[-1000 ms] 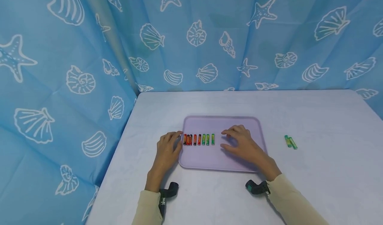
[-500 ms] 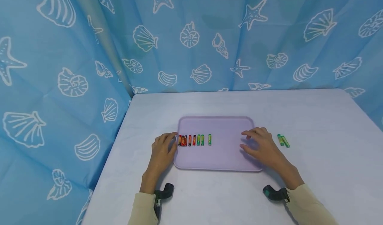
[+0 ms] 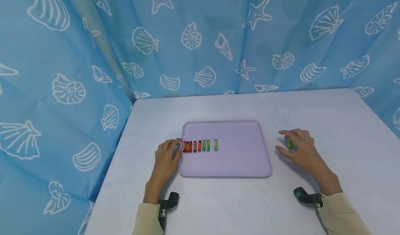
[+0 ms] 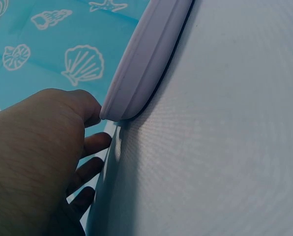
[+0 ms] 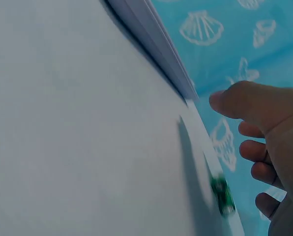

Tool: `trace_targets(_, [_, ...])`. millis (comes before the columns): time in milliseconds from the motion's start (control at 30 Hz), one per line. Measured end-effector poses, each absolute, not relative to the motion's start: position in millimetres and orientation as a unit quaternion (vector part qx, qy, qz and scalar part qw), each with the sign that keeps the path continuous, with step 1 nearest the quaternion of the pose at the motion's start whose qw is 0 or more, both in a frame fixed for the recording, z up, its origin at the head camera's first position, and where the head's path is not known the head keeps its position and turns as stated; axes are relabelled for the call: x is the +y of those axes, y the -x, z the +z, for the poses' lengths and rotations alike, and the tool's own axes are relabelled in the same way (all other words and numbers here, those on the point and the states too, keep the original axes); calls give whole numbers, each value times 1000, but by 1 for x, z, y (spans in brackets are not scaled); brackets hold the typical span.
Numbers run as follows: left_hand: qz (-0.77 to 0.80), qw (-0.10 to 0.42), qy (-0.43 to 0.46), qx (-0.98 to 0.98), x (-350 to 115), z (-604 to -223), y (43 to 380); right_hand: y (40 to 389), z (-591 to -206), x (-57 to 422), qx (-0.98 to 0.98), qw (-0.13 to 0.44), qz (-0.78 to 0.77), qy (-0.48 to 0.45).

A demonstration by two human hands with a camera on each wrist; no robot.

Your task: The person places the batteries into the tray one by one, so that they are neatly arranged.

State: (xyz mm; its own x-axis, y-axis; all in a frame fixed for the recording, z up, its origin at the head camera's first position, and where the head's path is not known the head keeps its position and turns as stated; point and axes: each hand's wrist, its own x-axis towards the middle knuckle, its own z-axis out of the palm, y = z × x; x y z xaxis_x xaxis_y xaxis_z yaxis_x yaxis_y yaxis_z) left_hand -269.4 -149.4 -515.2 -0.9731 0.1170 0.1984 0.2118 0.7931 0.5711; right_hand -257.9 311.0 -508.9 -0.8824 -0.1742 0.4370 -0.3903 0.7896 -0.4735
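Note:
A row of batteries lies on a light purple tray (image 3: pixel 237 151): several red batteries (image 3: pixel 195 146) at the left, then three green batteries (image 3: pixel 208 145), the last set a little apart. My left hand (image 3: pixel 165 160) rests at the tray's left edge with relaxed fingers, its thumb against the rim in the left wrist view. Right of the tray, my right hand (image 3: pixel 304 153) hovers around two loose green batteries (image 3: pixel 291 144), thumb and fingers spread apart, holding nothing. The hand partly hides them. One green battery (image 5: pixel 222 195) shows blurred beyond the fingers in the right wrist view.
A white cloth covers the table (image 3: pixel 218 200) under the tray. Behind and to the left hangs a blue curtain (image 3: pixel 200 57) with white shell and starfish drawings. A black wrist camera (image 3: pixel 307 197) sits at the right cuff, another camera (image 3: pixel 168 202) at the left.
My right hand has moved right, from over the tray to the two loose green batteries. The last green battery in the row now lies slightly farther from its neighbour. The left hand stays put.

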Motion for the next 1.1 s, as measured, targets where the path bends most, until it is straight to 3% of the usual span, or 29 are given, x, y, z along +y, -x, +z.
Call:
trace_targets(500, [-317, 84, 93, -940, -149, -515, 270, 256, -513, 342, -952, 112, 263, -105])
trace_targets(1100, [-319, 75, 97, -940, -150, -512, 270, 258, -515, 349, -956, 85, 265, -88])
